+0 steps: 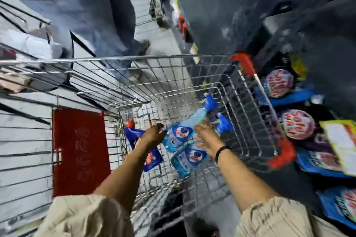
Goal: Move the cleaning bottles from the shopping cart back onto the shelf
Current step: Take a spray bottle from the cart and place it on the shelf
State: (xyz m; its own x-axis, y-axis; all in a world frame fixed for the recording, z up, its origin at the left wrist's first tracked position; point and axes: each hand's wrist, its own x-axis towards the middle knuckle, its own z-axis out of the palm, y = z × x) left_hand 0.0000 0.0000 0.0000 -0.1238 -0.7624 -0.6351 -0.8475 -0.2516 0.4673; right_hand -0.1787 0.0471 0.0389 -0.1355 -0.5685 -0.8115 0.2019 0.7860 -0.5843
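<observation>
While both arms reach down into the wire shopping cart [240, 121], the left hand [154, 134] sits curled at the lower end of a pale blue spray bottle [180, 133], its fingers bent toward the bottle's base; motion blur makes it hard to say whether the fingers actually clamp the bottle or only touch it. The right hand [207, 136] lies over the neck area of that same bottle, fingers spread and loosely bent, and I cannot tell if it grips anything. A dark band [221, 153] circles the right wrist, and both forearms come out of loose beige sleeves [84, 215].

On the cart floor, three bottles show. The pale blue spray bottle lies tilted, with its blue trigger head [211, 103] pointing toward the cart's far right corner. A second pale blue bottle [189, 158] lies just beside it, nearer the person, partly under the right wrist. A dark blue bottle with a red cap [152, 157] lies at the left, beneath the left forearm, close to the red child-seat flap [81, 150].

To the right of the cart, the shelf [300, 44] holds blue packages with round pink labels [297, 124], heavily blurred. Another person's legs [107, 15] stand beyond the cart.
</observation>
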